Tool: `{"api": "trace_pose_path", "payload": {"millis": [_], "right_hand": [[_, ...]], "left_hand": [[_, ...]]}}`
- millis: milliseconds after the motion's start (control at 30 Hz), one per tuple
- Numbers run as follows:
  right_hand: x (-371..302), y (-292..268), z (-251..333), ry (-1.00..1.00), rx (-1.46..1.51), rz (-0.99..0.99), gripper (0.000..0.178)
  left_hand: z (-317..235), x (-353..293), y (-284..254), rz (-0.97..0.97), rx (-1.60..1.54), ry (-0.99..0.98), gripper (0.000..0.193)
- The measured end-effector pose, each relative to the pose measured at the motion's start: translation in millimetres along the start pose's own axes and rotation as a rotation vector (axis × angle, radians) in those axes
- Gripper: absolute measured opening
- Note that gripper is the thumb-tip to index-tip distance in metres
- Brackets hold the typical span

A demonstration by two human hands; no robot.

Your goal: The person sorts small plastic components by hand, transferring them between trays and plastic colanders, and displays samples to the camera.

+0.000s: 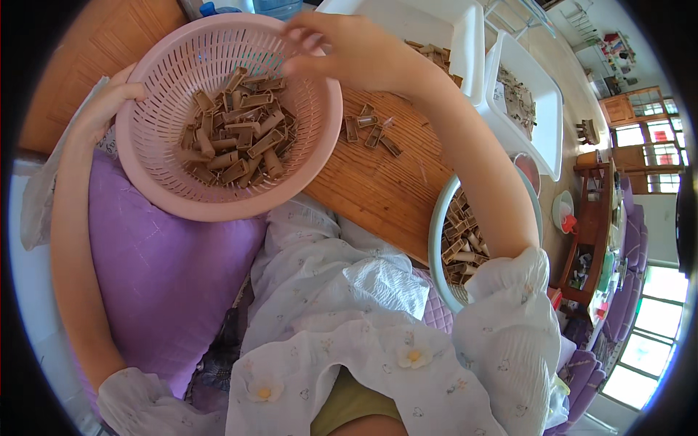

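Observation:
A pink slotted plastic basket [218, 209] is tilted toward me at the upper left, with a pile of small brown plastic channel-shaped pieces [243, 123] in it. My left hand [109, 105] grips its left rim, thumb over the edge and the other fingers mostly hidden. Over the basket's far right rim is my right hand [338, 51], thumb and fingers apart with nothing visible between them. Whether its underside touches the rim, I cannot tell. Several loose brown pieces [374, 135] lie on the wooden table [378, 196] to the right of the basket.
Under my right forearm stands a pale blue-green basket [438, 251] of similar pieces. Two white tubs [472, 43] with more parts are at the upper right. A purple cushion [160, 269] lies below the pink basket. A blue-capped bottle [209, 9] stands behind it.

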State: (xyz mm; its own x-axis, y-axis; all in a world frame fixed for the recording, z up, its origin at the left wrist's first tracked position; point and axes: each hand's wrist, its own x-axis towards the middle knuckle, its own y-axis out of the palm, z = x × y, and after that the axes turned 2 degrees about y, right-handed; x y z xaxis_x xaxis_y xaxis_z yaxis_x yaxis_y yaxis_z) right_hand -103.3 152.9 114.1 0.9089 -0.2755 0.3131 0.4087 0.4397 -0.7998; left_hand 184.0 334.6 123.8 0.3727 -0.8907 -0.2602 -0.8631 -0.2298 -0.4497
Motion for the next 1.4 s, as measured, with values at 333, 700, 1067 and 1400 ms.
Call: {"api": "trace_pose_path", "payload": {"millis": [333, 700, 1067, 1400], "right_hand": [[-76.8, 72.5, -87.9, 0.661, -0.513, 0.368, 0.065], [-67.3, 58.7, -119.0, 0.664, -0.425, 0.378, 0.02], [-66.9, 65.0, -106.6, 0.773, -0.43, 0.401, 0.038], [-71.0, 89.6, -139.1, 0.939, -0.458, 0.603, 0.036]], "left_hand": [[-5.1, 0.0, 6.4, 0.014, 0.038, -0.017, 0.053], [-1.4, 1.5, 5.9, -0.026, 0.066, -0.028, 0.049], [-0.1, 5.2, 6.7, 0.018, 0.027, -0.012, 0.048], [0.3, 11.2, 6.0, 0.044, 0.039, 0.013, 0.047]]}}
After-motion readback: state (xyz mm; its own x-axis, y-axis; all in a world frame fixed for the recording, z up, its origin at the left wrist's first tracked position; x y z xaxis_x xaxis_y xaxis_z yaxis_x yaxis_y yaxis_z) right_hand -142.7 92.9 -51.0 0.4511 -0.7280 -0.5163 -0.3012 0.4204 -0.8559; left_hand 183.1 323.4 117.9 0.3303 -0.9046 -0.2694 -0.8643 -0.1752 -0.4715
